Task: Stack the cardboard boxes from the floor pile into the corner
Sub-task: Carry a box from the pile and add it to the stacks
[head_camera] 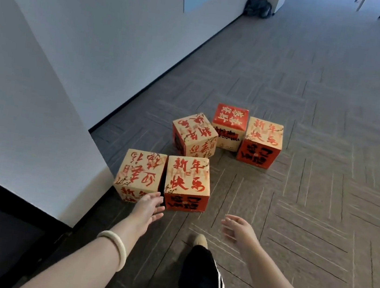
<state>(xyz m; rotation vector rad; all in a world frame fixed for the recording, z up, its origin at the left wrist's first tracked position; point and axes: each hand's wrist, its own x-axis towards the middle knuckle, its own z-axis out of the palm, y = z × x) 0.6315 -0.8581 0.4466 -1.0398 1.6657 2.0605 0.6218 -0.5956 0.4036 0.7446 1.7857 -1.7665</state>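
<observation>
**Beside the white wall's corner: five boxes down, both hands empty**

Against the foot of the white wall (32, 97) on the left stands the near-left box (139, 173), square to the skirting and probably placed as the base of the stack. The left hand (148, 207), a pale bracelet (113, 247) on its wrist, reaches to that box's near face with fingers straight and spread, holding nothing. Whether the tips touch the cardboard cannot be told.

Just beside it, nearly touching, sits the near-right box (187, 182). Farther off lie the pile's other three:

- the tilted box (194, 133), turned corner-on
- the far box (229, 125) behind it
- the far-right box (261, 143)

The right hand (237, 227) hovers over the carpet (321, 211), apart from every box, its fingers loosely curved and empty. It looks poised to take the near-right box's other side. Nothing is stacked yet.
</observation>
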